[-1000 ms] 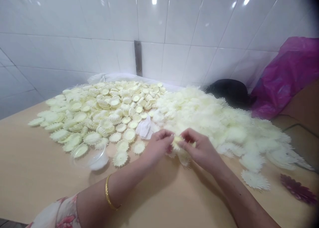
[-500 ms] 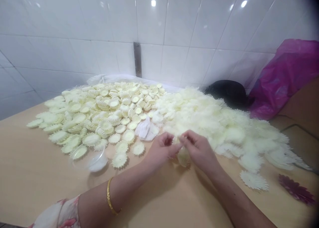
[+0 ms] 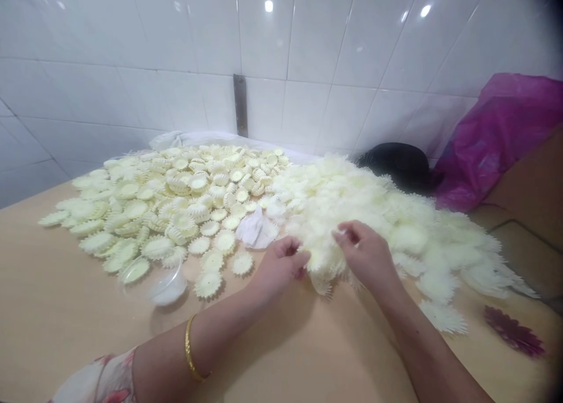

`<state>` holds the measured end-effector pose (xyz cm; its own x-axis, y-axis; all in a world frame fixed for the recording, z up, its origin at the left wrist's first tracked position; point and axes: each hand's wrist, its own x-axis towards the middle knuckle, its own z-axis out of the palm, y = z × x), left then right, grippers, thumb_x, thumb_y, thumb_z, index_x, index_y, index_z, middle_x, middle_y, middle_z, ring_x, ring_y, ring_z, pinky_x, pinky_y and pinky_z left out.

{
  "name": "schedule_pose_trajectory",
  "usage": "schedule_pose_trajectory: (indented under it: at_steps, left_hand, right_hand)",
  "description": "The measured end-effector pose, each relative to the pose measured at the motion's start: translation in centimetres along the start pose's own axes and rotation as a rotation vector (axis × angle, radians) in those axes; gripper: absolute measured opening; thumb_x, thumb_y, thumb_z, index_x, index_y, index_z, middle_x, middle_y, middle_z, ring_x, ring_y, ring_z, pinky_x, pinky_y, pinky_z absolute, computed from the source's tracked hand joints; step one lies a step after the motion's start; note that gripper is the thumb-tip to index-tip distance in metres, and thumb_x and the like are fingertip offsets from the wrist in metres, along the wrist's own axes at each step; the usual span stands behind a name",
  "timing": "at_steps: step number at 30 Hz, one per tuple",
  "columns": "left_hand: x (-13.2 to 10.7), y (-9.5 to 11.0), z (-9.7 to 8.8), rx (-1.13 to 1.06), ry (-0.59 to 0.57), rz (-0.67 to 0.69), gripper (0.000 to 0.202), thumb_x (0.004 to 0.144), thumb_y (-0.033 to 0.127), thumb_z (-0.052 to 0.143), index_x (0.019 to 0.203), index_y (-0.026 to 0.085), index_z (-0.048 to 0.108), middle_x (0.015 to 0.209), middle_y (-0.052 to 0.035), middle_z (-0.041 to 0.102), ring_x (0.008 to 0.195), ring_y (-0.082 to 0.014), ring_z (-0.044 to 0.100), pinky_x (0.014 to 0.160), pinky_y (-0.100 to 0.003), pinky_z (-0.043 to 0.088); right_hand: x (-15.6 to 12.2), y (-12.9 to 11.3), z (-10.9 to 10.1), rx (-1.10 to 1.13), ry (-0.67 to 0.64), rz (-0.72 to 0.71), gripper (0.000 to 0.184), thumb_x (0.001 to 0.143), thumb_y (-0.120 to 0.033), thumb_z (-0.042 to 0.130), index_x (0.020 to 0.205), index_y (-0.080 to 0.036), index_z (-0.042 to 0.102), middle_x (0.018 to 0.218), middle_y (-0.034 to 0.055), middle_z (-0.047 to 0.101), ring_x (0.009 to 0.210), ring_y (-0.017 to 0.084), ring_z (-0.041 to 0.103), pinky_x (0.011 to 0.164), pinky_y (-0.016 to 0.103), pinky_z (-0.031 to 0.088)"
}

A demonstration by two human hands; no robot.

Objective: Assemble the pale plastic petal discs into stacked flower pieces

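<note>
My left hand (image 3: 281, 265) is closed, thumb against curled fingers, at the front edge of a heap of thin, pale yellow flower-shaped pieces (image 3: 409, 236). At its fingertips shows the notched edge of a pale yellow flower piece (image 3: 313, 257), which blends with the heap behind. My right hand (image 3: 369, 255) is apart from it, over the same heap, thumb and fingers pinched; whatever lies between them is too small to make out. To the left spreads a pile of cupped, pale yellow flower pieces (image 3: 180, 186) with notched rims.
A clear plastic cup (image 3: 169, 285) with white contents stands at left front. Crumpled white tissue (image 3: 256, 230) lies between the heaps. At right are a dark red flower piece (image 3: 512, 329), a black rounded object (image 3: 396, 162) and a magenta plastic bag (image 3: 497, 133). A tiled wall (image 3: 308, 45) rises behind.
My hands were together around a small pale piece; now they are apart. The right hand has moved right and slightly up, while the left stays nearly in place. The view has shifted slightly.
</note>
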<state>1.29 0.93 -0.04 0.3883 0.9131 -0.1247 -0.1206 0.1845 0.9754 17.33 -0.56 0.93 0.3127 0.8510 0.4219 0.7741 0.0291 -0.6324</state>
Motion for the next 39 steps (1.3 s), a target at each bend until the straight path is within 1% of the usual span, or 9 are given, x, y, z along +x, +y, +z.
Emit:
schedule_pose_trajectory:
  at_steps: [2, 4, 10, 13, 16, 19, 24, 30, 39]
  left_hand:
    - [0.1, 0.0, -0.1, -0.005, 0.0, -0.013, 0.018, 0.066, 0.026, 0.062, 0.065, 0.015, 0.049, 0.062, -0.0006, 0.057, 0.051, -0.01, 0.053, 0.053, -0.025, 0.043]
    - [0.1, 0.0, -0.1, -0.014, 0.006, -0.033, 0.017, 0.066, 0.025, 0.063, 0.066, 0.015, 0.049, 0.062, -0.0006, 0.057, 0.054, -0.0119, 0.057, 0.053, -0.025, 0.044]
    - [0.0, 0.2, 0.0, -0.118, -0.049, -0.105, 0.015, 0.067, 0.023, 0.064, 0.074, 0.015, 0.053, 0.063, -0.0004, 0.057, 0.051, -0.0126, 0.059, 0.049, -0.024, 0.044]
    - [0.0, 0.4, 0.1, -0.245, -0.06, -0.159, 0.011, 0.07, 0.021, 0.061, 0.073, 0.014, 0.053, 0.064, -0.0026, 0.059, 0.05, -0.0129, 0.06, 0.05, -0.024, 0.045]
    - [-0.1, 0.4, 0.1, -0.307, -0.083, -0.166, 0.014, 0.073, 0.025, 0.06, 0.074, 0.013, 0.052, 0.064, -0.0028, 0.058, 0.052, -0.0136, 0.06, 0.051, -0.026, 0.046]
    - [0.0, -0.1, -0.1, -0.236, -0.127, -0.105, 0.02, 0.066, 0.025, 0.068, 0.077, 0.013, 0.054, 0.069, -0.003, 0.06, 0.059, -0.0141, 0.062, 0.056, -0.026, 0.047]
    - [0.1, -0.5, -0.2, -0.16, -0.091, -0.082, 0.024, 0.062, 0.02, 0.071, 0.079, 0.013, 0.056, 0.063, -0.0022, 0.06, 0.057, -0.0146, 0.061, 0.057, -0.027, 0.046]
    - [-0.1, 0.0, 0.1, -0.187, -0.084, -0.088, 0.019, 0.062, 0.018, 0.069, 0.073, 0.013, 0.054, 0.059, -0.0014, 0.059, 0.054, -0.0143, 0.061, 0.052, -0.024, 0.044]
    - [-0.6, 0.8, 0.5, -0.226, -0.084, -0.103, 0.016, 0.068, 0.02, 0.064, 0.071, 0.014, 0.049, 0.056, -0.0006, 0.057, 0.048, -0.0123, 0.058, 0.048, -0.023, 0.044]
  right_hand:
    - [0.1, 0.2, 0.0, -0.042, 0.068, -0.054, 0.021, 0.076, -0.034, 0.054, 0.087, -0.017, 0.06, 0.089, 0.0091, 0.057, 0.081, 0.022, 0.053, 0.072, 0.035, 0.041]
    - [0.0, -0.2, -0.1, 0.018, 0.096, -0.109, 0.021, 0.079, -0.034, 0.05, 0.086, -0.017, 0.06, 0.091, 0.0096, 0.058, 0.084, 0.022, 0.053, 0.073, 0.036, 0.042]
    - [-1.1, -2.2, -0.4, 0.267, -0.314, -0.171, 0.02, 0.076, -0.036, 0.056, 0.086, -0.019, 0.061, 0.075, 0.0023, 0.059, 0.069, 0.016, 0.054, 0.062, 0.027, 0.041]
    - [-1.4, -2.4, -0.1, 0.281, -0.411, -0.123, 0.013, 0.078, -0.029, 0.052, 0.078, -0.018, 0.059, 0.066, -0.0004, 0.055, 0.062, 0.013, 0.051, 0.057, 0.025, 0.039]
    - [-1.5, -2.4, 0.3, 0.26, -0.377, -0.085, 0.013, 0.079, -0.027, 0.05, 0.071, -0.018, 0.056, 0.061, -0.001, 0.054, 0.056, 0.012, 0.048, 0.051, 0.024, 0.037]
    - [-1.8, -2.5, 0.6, 0.268, -0.343, -0.059, 0.016, 0.081, -0.026, 0.046, 0.068, -0.019, 0.052, 0.061, -0.0003, 0.055, 0.053, 0.013, 0.05, 0.048, 0.023, 0.038]
    - [-2.2, -2.7, 1.1, 0.235, -0.272, -0.07, 0.019, 0.083, -0.027, 0.043, 0.066, -0.019, 0.048, 0.059, 0.0, 0.055, 0.054, 0.013, 0.051, 0.05, 0.024, 0.039]
    - [-2.1, -2.3, 1.4, 0.161, -0.197, -0.103, 0.033, 0.086, -0.034, 0.037, 0.056, -0.021, 0.035, 0.049, -0.0039, 0.041, 0.047, 0.011, 0.039, 0.046, 0.022, 0.031]
    - [-1.6, -2.2, 1.0, 0.468, -0.31, 0.09, 0.036, 0.083, -0.04, 0.044, 0.054, -0.019, 0.039, 0.047, -0.0044, 0.04, 0.048, 0.01, 0.039, 0.046, 0.022, 0.033]
